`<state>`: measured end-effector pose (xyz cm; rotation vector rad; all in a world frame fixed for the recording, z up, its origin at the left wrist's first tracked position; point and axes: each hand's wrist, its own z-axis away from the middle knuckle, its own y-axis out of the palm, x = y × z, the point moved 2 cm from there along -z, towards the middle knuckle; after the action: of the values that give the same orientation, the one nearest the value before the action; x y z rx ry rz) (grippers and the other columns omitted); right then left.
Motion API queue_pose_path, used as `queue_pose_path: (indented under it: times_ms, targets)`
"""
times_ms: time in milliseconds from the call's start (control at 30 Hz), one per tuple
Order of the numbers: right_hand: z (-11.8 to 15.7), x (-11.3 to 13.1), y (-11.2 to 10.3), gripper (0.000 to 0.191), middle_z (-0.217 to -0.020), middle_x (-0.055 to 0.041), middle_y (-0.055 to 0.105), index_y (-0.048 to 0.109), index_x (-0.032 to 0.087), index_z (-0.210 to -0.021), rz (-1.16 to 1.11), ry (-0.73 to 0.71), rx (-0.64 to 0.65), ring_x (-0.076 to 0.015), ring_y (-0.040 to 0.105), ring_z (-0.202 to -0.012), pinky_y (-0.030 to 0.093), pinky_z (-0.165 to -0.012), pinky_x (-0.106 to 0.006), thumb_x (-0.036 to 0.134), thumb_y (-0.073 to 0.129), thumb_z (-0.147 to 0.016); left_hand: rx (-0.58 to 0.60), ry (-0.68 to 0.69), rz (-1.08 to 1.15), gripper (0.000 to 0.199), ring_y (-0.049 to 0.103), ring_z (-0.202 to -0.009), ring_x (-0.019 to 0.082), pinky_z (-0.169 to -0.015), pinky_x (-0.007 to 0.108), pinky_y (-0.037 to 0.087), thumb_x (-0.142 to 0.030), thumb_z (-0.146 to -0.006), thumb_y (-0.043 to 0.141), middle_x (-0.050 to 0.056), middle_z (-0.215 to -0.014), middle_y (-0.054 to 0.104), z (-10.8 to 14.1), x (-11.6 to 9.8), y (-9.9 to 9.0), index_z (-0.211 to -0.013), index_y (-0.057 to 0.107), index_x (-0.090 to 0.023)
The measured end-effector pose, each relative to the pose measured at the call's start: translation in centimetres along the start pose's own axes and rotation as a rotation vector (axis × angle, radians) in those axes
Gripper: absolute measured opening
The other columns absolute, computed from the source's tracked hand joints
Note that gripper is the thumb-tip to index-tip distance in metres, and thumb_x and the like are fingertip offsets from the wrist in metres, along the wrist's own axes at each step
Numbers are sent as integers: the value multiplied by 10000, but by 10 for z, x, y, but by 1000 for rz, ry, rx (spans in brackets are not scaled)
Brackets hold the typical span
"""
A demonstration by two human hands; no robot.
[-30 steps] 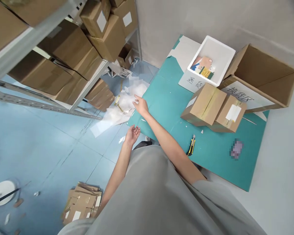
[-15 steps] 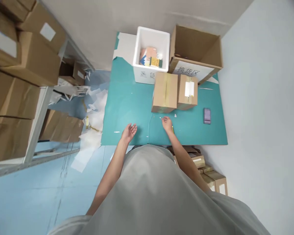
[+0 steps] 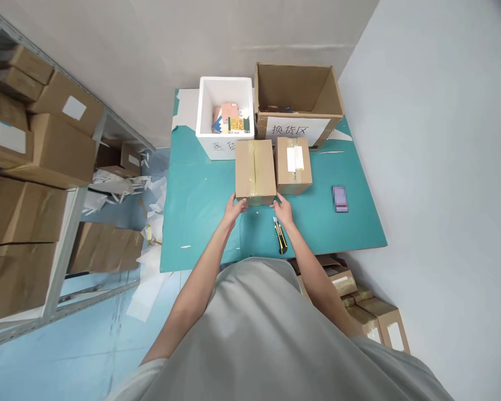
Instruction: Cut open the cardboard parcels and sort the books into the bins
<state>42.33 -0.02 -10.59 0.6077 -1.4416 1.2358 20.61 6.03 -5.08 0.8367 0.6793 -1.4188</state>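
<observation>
A taped cardboard box (image 3: pixel 255 167) stands on the green-topped table in front of me. At its near left corner is my left hand (image 3: pixel 234 210), fingers along the side and thumb on the front face. My right hand (image 3: pixel 282 210) grips the near right corner in the same way. Just right of this box is a smaller cardboard box (image 3: pixel 294 167) with a white label. A yellow and black utility knife (image 3: pixel 280 236) lies beside my right wrist, its blade pointing away from me.
Behind the boxes stand a white foam box (image 3: pixel 225 146) with books inside and a large open carton (image 3: pixel 334 122) with a handwritten sign. A phone (image 3: pixel 340 199) lies at the right. Shelves of cartons (image 3: pixel 62 145) line the left; more cartons (image 3: pixel 379 314) sit below the table's right side.
Both hands have moved forward from the table's near part to the larger box's corners. That box now sits apart from the smaller one. The view has shifted, and the knife is now uncovered.
</observation>
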Motion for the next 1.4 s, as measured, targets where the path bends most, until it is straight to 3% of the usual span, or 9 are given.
queue_pose_path:
  times_ms: [200,300,400,533,700,867,1067,1233,1400]
  targets:
    - [80,-4,9,497,-1538,-149,619,692,213,-1418,31,-44,219,-190,787,-798,652,-866,-374,385,621,-957,-123,69,-126,651,735,-772,153,-801,313,596,-265,-881,783,115,-1252,738,46,36,-60,-1495,578,-194]
    - [112,-15,13,448,-1362,-140,742,737,219,-1340,-57,-1,471,-217,795,-804,662,-808,-387,429,627,-960,-304,48,-12,635,770,-883,162,-848,299,610,-228,-902,725,131,-1561,571,81,62,-102,-1514,557,-233]
    - [86,-21,4,493,-1089,-132,825,723,194,-1345,-26,37,409,-276,797,-879,652,-882,-470,452,652,-932,-478,-40,130,645,777,-1037,205,-926,308,611,-137,-847,729,107,-1703,411,116,92,-126,-1462,592,-274]
    - [-11,-4,-3,575,-1469,-173,671,643,186,-1445,23,-49,135,-287,753,-1118,545,-1111,-531,358,636,-896,-440,-163,277,481,751,-1157,289,-1026,395,585,-50,-743,792,145,-1572,569,142,121,-112,-1188,724,-220]
    - [-77,19,22,621,-1500,-155,643,615,158,-1455,-18,-134,245,-282,655,-1318,504,-1166,-490,214,603,-837,-339,-195,275,492,663,-1303,349,-1020,400,573,-6,-650,829,161,-1541,601,145,132,-75,-1087,749,-216]
    - [-36,5,19,539,-1410,-172,682,613,177,-1391,80,-137,211,-290,691,-1219,571,-1061,-489,286,601,-863,-347,-110,236,538,713,-1178,316,-1021,379,561,6,-623,805,129,-1441,682,147,141,-76,-1114,745,-206]
    - [50,-38,-11,422,-1206,-135,767,692,201,-1209,16,-18,444,-279,741,-1093,616,-988,-467,380,681,-827,-548,-155,227,422,731,-1105,306,-1064,408,536,63,-592,778,72,-974,776,153,164,-117,-922,721,-195]
    - [80,-64,-9,618,-1432,-170,689,702,195,-1314,61,178,562,-330,692,-1269,616,-998,-489,351,814,-726,-653,-193,207,481,666,-1282,321,-1137,458,494,89,-538,782,60,-1050,770,144,178,-142,-892,697,-225]
    - [84,-59,4,570,-1436,-167,691,750,182,-1269,85,160,585,-334,650,-1348,541,-1120,-535,407,845,-754,-668,-153,171,359,571,-1421,311,-1207,459,436,17,-593,798,60,-1168,768,137,180,-144,-848,723,-225]
